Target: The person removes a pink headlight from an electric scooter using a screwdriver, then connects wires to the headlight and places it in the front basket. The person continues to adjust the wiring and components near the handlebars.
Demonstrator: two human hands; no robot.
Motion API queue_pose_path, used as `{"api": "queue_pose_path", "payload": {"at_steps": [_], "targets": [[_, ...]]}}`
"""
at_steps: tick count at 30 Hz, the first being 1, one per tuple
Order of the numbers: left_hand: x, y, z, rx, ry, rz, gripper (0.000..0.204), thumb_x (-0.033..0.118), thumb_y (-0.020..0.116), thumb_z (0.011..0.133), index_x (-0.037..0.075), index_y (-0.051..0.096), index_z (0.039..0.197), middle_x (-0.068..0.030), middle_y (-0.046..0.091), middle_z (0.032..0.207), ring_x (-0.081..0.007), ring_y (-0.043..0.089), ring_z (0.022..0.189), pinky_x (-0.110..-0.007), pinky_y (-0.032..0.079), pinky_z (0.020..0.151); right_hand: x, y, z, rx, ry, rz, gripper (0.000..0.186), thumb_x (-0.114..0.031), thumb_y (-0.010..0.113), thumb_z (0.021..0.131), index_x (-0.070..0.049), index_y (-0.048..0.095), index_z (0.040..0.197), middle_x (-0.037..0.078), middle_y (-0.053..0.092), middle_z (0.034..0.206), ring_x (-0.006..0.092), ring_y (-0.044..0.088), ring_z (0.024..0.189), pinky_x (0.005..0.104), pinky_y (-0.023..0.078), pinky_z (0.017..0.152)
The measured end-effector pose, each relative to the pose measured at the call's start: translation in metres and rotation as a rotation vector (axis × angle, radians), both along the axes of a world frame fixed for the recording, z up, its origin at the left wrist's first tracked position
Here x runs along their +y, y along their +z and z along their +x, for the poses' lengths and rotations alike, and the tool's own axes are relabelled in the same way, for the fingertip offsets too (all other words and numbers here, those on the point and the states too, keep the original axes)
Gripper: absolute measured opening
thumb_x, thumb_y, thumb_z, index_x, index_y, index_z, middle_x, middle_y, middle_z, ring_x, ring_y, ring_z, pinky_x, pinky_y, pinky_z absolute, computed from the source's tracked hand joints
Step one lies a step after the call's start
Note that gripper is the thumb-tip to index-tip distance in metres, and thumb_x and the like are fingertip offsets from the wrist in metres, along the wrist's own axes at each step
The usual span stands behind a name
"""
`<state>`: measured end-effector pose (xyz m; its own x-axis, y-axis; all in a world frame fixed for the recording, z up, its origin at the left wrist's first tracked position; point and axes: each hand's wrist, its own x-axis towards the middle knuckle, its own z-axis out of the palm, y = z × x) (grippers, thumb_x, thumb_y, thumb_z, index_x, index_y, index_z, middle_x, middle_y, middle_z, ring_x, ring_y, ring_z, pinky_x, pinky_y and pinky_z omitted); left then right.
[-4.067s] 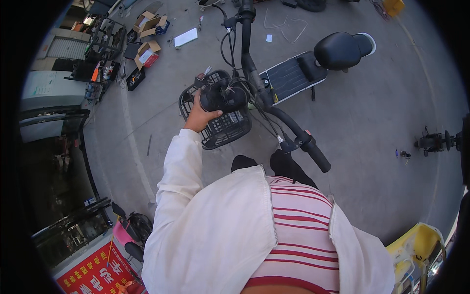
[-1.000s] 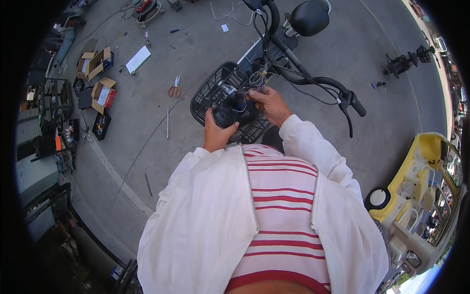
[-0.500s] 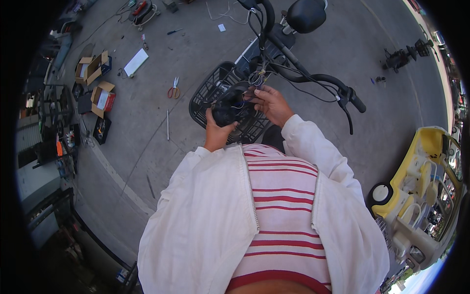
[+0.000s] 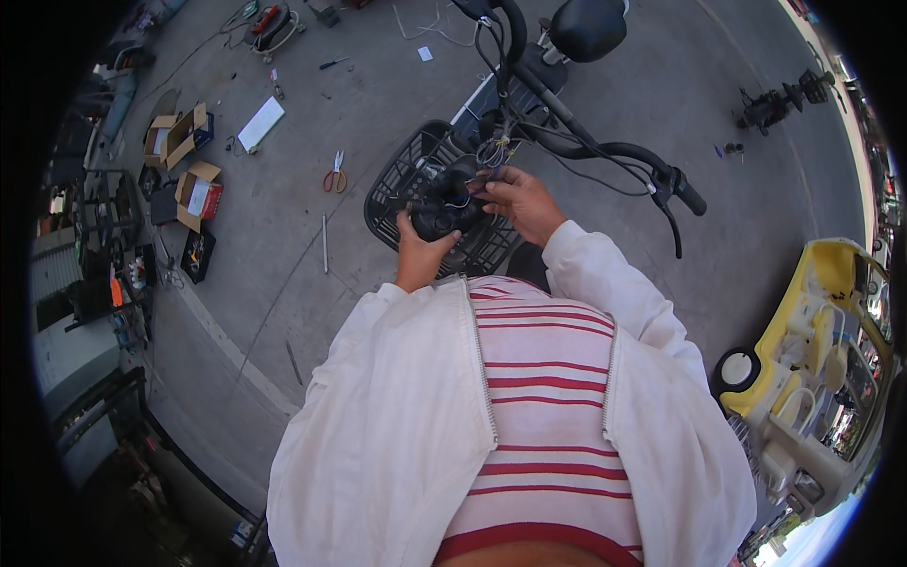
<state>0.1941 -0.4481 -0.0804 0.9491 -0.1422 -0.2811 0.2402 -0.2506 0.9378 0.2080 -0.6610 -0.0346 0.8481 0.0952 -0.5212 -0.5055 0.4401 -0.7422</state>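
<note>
A black rounded housing (image 4: pixel 435 223), its exact kind unclear, is gripped from the near side by my left hand (image 4: pixel 419 257), thumb and fingers wrapped round it. It sits over a black wire basket (image 4: pixel 381 194) at the front of a two-wheeler. Thin wires (image 4: pixel 462 201) run from the housing toward my right hand (image 4: pixel 525 206), whose thumb and fingertips pinch them. A bundle of coloured cables (image 4: pixel 494 149) hangs beneath the black handlebar (image 4: pixel 624 148) just beyond that hand. The exact wire ends between the fingertips are too small to make out.
On the floor to the left lie scissors (image 4: pixel 335 176) with orange handles, a thin silver rod (image 4: pixel 325 244), a white sheet (image 4: pixel 261 124) and opened cardboard boxes (image 4: pixel 199 196). A yellow vehicle (image 4: pixel 811 326) stands at right. A black mirror (image 4: pixel 588 30) juts out ahead.
The black housing has turned slightly in my left hand, so its opening shows differently. My right hand stays at the wires with its fingers shifted a little.
</note>
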Motion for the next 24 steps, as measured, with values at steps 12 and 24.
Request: {"api": "queue_pose_path", "payload": {"at_steps": [12, 24], "targets": [[0.017, -0.045, 0.000, -0.012, -0.166, 0.167, 0.064, 0.027, 0.076, 0.076, -0.007, 0.045, 0.121, -0.0227, 0.062, 0.110, -0.0275, 0.064, 0.098, -0.033, 0.050, 0.084, -0.003, -0.010, 0.004, 0.008, 0.042, -0.078, 0.025, -0.011, 0.057, 0.091, -0.007, 0.060, 0.116, 0.006, 0.066, 0.109, 0.0135, 0.060, 0.102, 0.0268, 0.046, 0.080], [-0.037, 0.038, 0.061, -0.423, -0.453, 0.160, 0.029, 0.010, 0.065, 0.085, -0.001, 0.061, 0.111, -0.0150, 0.068, 0.100, -0.0230, 0.066, 0.086, -0.032, 0.051, 0.077, -0.009, -0.004, 0.004, 0.016, 0.052, -0.144, 0.022, -0.015, 0.057, 0.093, -0.007, 0.063, 0.112, 0.004, 0.065, 0.106, 0.0112, 0.059, 0.096, 0.0250, 0.046, 0.077]]}}
